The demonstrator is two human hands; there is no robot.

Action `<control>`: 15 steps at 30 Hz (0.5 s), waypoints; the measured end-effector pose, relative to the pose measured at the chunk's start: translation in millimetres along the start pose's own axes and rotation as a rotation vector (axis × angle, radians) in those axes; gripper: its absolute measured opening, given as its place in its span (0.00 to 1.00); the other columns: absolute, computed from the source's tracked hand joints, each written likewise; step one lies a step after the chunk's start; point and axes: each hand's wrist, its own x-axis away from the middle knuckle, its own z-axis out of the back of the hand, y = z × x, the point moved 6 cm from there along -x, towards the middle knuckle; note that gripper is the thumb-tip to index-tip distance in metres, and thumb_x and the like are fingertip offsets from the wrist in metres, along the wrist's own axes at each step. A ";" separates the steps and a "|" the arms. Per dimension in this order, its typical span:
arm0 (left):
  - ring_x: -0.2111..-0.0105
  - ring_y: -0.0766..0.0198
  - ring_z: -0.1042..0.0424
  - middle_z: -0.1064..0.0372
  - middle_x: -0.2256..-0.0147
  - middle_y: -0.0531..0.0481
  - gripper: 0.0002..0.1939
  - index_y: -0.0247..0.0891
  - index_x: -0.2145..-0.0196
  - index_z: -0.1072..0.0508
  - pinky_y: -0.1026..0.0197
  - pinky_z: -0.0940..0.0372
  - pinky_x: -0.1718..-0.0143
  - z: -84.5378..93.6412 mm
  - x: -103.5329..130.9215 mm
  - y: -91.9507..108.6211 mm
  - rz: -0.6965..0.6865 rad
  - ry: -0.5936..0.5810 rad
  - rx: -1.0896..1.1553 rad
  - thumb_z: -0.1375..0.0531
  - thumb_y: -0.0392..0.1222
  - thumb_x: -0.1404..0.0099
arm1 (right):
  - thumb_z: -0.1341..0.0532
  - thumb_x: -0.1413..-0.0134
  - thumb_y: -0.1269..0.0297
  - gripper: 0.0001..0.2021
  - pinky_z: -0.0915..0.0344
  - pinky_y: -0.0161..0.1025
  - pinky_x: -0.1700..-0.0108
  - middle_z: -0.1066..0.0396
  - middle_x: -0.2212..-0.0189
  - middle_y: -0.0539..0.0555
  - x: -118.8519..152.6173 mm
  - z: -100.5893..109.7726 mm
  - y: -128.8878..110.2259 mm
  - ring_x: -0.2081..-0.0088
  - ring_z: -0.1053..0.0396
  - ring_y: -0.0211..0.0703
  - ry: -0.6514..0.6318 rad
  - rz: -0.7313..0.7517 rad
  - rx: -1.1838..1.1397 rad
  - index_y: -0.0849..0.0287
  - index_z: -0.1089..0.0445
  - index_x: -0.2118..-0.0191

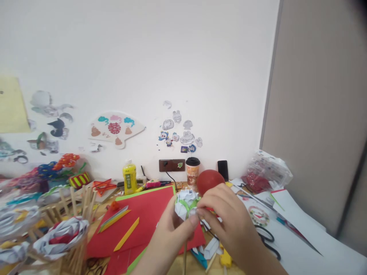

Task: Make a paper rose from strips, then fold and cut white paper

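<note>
A white folded-paper flower (186, 198) with green paper strips among its petals is held up in front of me. A thin wooden stick (184, 258) runs down below it. My left hand (169, 235) is closed around the flower's left side and base, its thumb across the front. My right hand (226, 214) pinches the flower's right edge; just what lies between those fingertips is hidden. Beneath and behind the hands lie red paper sheets (143, 208) with a yellow strip (126, 233) on top. A red balloon (210, 181) shows just behind my right hand.
More paper flowers (61, 236) and upright wooden sticks (73, 202) crowd the left. A yellow bottle (129, 178), a lidded cup (192, 172) and a phone (223, 170) stand by the wall. Black-handled scissors (268, 235) rest on white paper (309, 248) at the right.
</note>
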 end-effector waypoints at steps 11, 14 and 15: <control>0.85 0.73 0.48 0.43 0.85 0.61 0.12 0.37 0.70 0.35 0.69 0.51 0.84 -1.1 5.3 8.5 0.013 0.128 -0.087 0.37 0.41 0.51 | 0.50 0.39 0.69 0.10 0.38 0.38 0.67 0.31 0.73 0.52 3.3 -2.2 -6.0 0.70 0.36 0.40 0.026 0.113 0.115 0.61 0.33 0.67; 0.86 0.73 0.48 0.44 0.85 0.61 0.11 0.37 0.70 0.33 0.69 0.51 0.84 -1.0 6.4 11.7 -0.003 0.131 -0.071 0.36 0.41 0.51 | 0.48 0.40 0.68 0.08 0.37 0.38 0.66 0.30 0.72 0.52 4.7 -1.8 -3.7 0.69 0.35 0.39 0.041 0.083 0.038 0.60 0.32 0.64; 0.86 0.72 0.47 0.43 0.86 0.61 0.11 0.37 0.69 0.32 0.68 0.51 0.84 -0.6 6.6 12.6 -0.012 0.131 -0.073 0.36 0.40 0.51 | 0.47 0.41 0.69 0.07 0.37 0.38 0.66 0.30 0.72 0.52 5.1 -1.4 -3.4 0.69 0.36 0.39 0.051 0.080 0.021 0.60 0.32 0.65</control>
